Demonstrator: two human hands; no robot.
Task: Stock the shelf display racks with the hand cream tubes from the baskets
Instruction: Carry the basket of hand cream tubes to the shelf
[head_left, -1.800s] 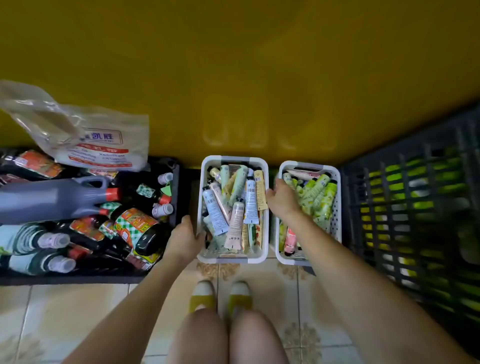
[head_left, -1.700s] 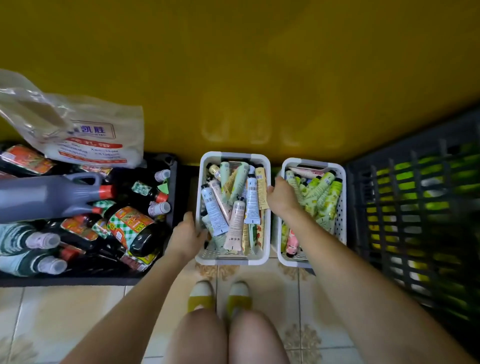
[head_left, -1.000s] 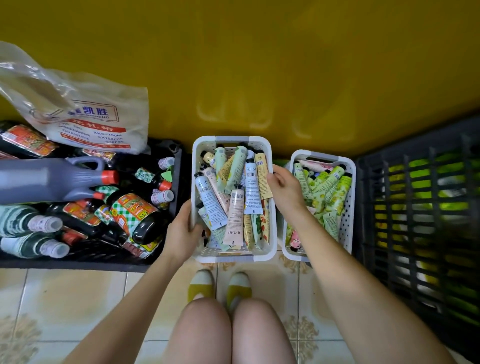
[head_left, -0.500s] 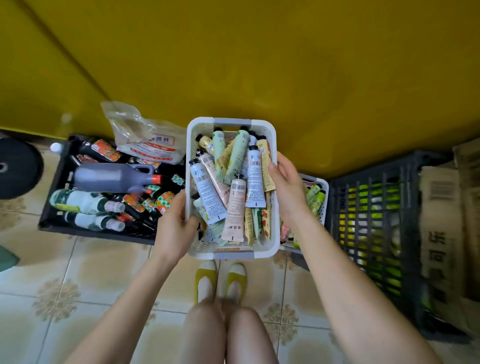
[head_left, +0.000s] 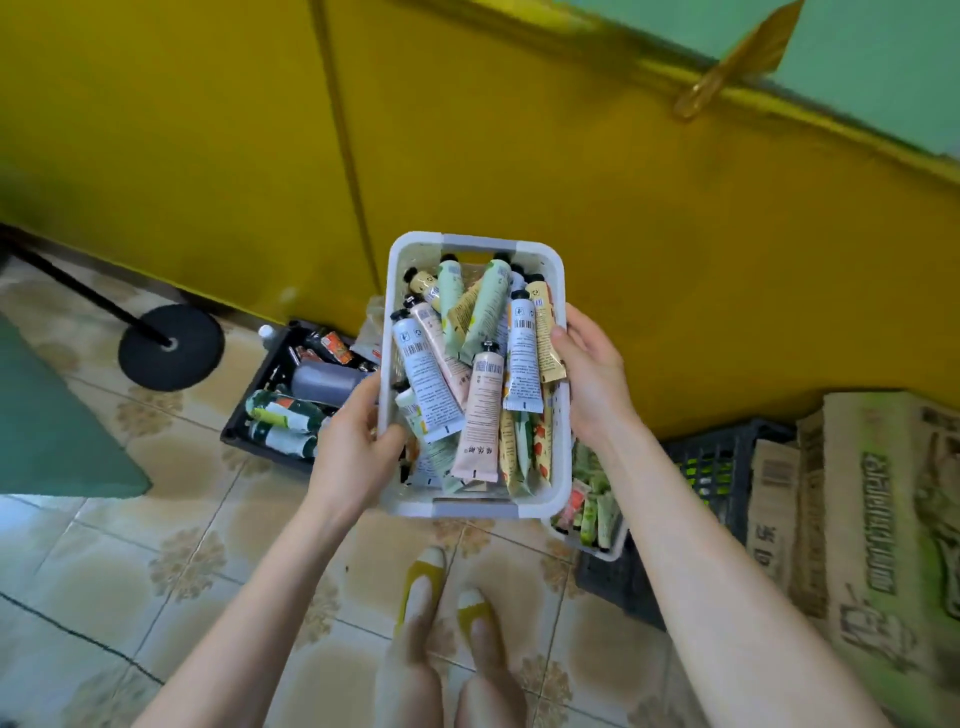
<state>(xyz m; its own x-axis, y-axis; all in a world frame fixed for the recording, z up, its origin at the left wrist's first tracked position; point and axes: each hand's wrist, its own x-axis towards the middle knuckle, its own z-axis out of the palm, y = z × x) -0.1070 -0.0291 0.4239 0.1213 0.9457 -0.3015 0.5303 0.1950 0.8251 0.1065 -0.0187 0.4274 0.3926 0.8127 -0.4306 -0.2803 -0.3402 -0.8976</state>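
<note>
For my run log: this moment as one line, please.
left hand: grips left rim; right hand: grips right rim; white basket: held above floor, full of hand cream tubes; second basket: below, not held

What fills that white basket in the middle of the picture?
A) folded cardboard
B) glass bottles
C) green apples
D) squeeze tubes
D: the white basket is heaped with tubes in pale green, pink, white and yellow, lying loosely across one another.
</note>
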